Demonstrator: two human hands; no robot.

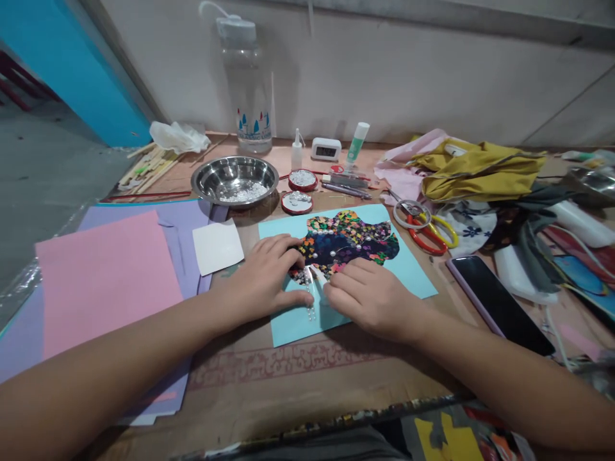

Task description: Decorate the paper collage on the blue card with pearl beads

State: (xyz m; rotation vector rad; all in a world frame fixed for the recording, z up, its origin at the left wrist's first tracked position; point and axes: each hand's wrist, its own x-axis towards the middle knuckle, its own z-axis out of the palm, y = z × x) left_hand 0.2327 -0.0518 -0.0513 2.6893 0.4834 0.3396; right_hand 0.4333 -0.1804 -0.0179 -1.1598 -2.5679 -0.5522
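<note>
My left hand (273, 272) lies flat with thumb and fingers apart, pressing on a flowered dark fabric cutout (346, 240) on a light blue sheet of paper (413, 275). Beside its thumb runs a short strip of small pearl beads (311, 312). Closed around a narrow white pointed thing (317, 275), my right hand (372, 294) rests on the lower part of the sheet. The tip is at the fabric's lower edge, near the bead strip; the rest is hidden in my fingers. Several pearl beads (332, 254) sit on the fabric.
Behind the sheet stand a metal bowl (202, 182) with white bits, two red-rimmed lids (296, 203), a small bottle (296, 153), a clock (326, 149) and a glue stick (356, 144). Scissors (427, 240), a phone (494, 304) and cloth (480, 169) lie right; pink paper (108, 282) lies left.
</note>
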